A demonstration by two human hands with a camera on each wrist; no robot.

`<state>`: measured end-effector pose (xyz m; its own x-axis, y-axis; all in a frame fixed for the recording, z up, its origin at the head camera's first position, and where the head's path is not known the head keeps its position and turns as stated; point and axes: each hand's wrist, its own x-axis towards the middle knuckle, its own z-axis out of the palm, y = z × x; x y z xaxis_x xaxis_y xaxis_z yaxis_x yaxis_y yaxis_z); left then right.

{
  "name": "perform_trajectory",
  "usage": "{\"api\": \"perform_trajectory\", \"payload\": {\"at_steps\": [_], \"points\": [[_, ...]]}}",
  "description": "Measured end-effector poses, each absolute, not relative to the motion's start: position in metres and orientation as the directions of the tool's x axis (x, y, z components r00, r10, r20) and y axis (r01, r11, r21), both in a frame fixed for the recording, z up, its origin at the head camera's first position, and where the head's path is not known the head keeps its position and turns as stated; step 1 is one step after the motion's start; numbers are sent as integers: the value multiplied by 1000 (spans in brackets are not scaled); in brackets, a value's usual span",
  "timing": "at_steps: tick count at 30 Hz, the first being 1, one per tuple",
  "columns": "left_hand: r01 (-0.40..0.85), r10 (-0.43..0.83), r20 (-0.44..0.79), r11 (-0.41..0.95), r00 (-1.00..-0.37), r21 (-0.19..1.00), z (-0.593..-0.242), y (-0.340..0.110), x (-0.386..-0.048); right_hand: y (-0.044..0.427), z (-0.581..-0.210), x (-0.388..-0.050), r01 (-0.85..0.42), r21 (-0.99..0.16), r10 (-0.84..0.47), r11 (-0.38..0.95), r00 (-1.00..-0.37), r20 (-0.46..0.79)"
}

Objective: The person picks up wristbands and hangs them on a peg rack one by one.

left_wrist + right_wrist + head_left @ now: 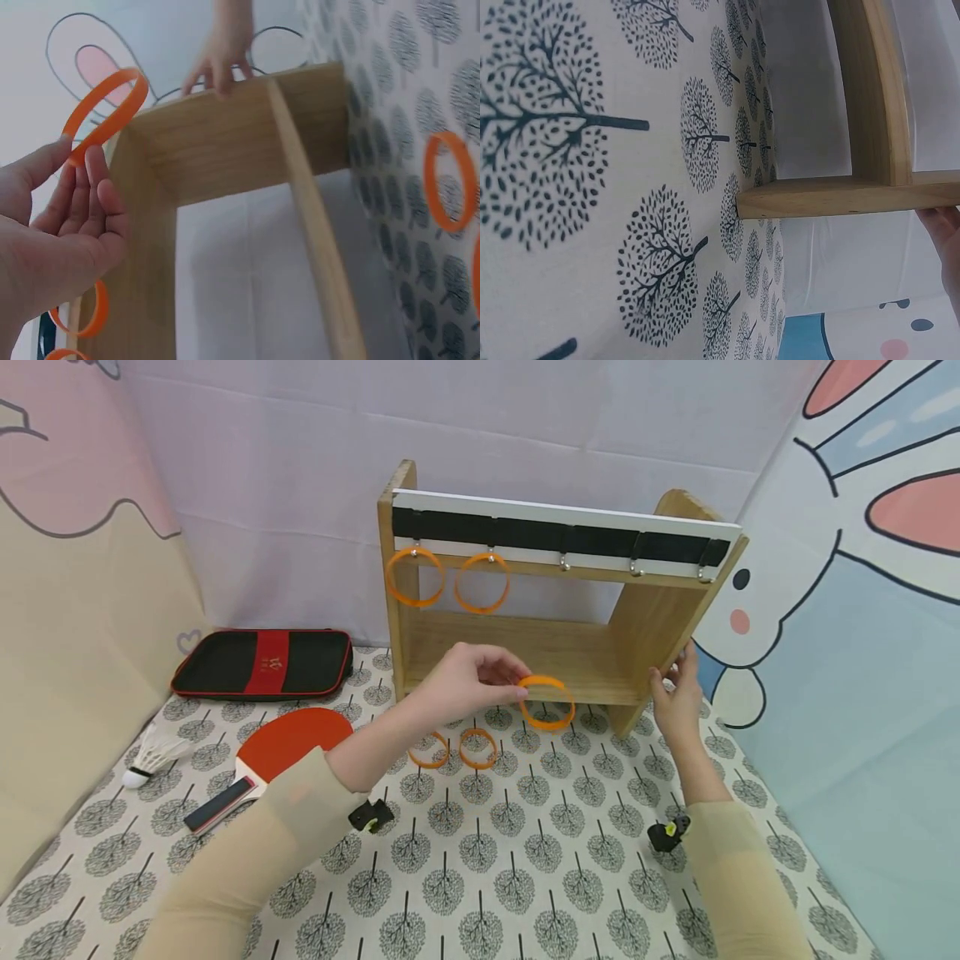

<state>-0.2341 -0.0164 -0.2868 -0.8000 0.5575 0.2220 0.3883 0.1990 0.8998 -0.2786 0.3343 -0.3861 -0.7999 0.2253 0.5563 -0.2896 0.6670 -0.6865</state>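
My left hand (487, 677) pinches an orange ring (547, 727) between thumb and fingertips, in front of a wooden rack (510, 647). The left wrist view shows the same ring (112, 124) standing up from the fingertips. Along the rack's top runs a white and black strip (525, 527) with several metal hooks. Two orange rings hang at its left, a first ring (415, 603) and a second ring (480, 610). My right hand (678, 706) holds the rack's right side panel (832, 196), thumb by the front edge and fingers at the outer face.
Two more rings lie on the tree-patterned cloth, a left ring (429, 766) and a right ring (478, 766). At the left are a black and red case (217, 664), a red table tennis paddle (292, 735) and a shuttlecock (153, 760). Fabric walls (247, 510) enclose the table.
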Motion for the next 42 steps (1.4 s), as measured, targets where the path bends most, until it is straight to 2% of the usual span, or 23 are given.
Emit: {"api": "perform_trajectory", "payload": {"at_steps": [7, 13, 18, 24, 32, 42], "points": [[362, 392, 321, 34, -862, 931, -265, -1, -234, 333, -385, -278, -284, -693, 230, 662, -804, 549], [421, 239, 433, -104, -869, 901, -261, 17, -242, 334, -386, -278, -285, -696, 233, 659, -803, 549], [427, 142, 459, -206, -877, 880, -262, 30, -250, 335, -386, -278, -285, -700, 235, 655, -804, 547], [389, 51, 429, -336, -902, 858, -265, 46, -255, 337, -386, -278, -278, -703, 236, 655, -808, 539], [240, 25, 294, -510, -956, 826, -267, 63, -254, 336, -387, -277, -287, -692, 229, 662, -802, 552], [178, -2, 205, -509, -979, 842, -290, 70, -254, 335, -387, -279, -293, -678, 222, 674, -796, 564]]}}
